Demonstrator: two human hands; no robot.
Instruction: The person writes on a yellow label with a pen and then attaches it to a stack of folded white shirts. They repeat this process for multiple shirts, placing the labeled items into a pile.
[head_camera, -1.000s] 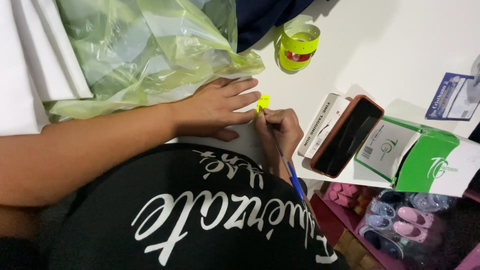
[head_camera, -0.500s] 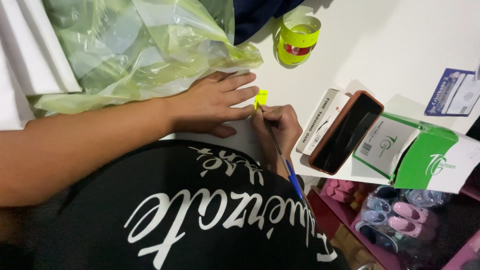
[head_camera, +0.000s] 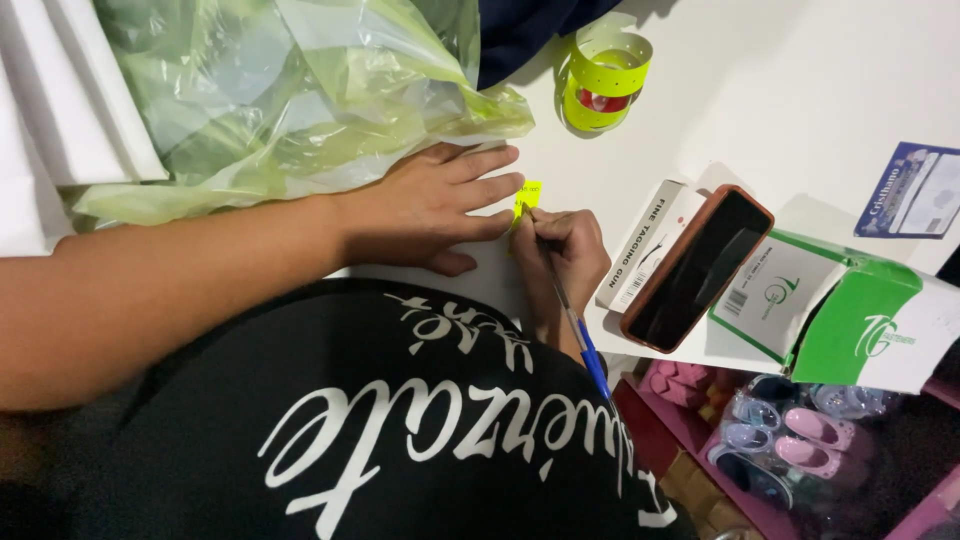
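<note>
**Head view: writing on a tiny yellow tag**

Head cam looks down at a white table (head_camera: 800, 90). Left hand (head_camera: 435, 205) lies flat, fingers spread, fingertips pinning the edge of a small yellow tag (head_camera: 527, 195) near the table's front edge. Right hand (head_camera: 570, 250) is curled tight around a blue pen (head_camera: 570, 320), tip right on the tag. So the hands sit close together, nearly touching at the tag.

My take on doing this well: the tag is tiny and will slide, so keep the left fingertips pressing just beside the pen tip, go with short light strokes, and rest the right wrist on the table for control. Watch the phone (head_camera: 695, 270) and white box (head_camera: 645, 245) just to the right, easy to bump with the elbow.

Versus a second ago: barely anything changes. Both hands hold the same pose, tag stays put; the right fist shifts a hair. The roll of yellow tags (head_camera: 605, 75) and green bag (head_camera: 300, 90) haven't moved.
</note>
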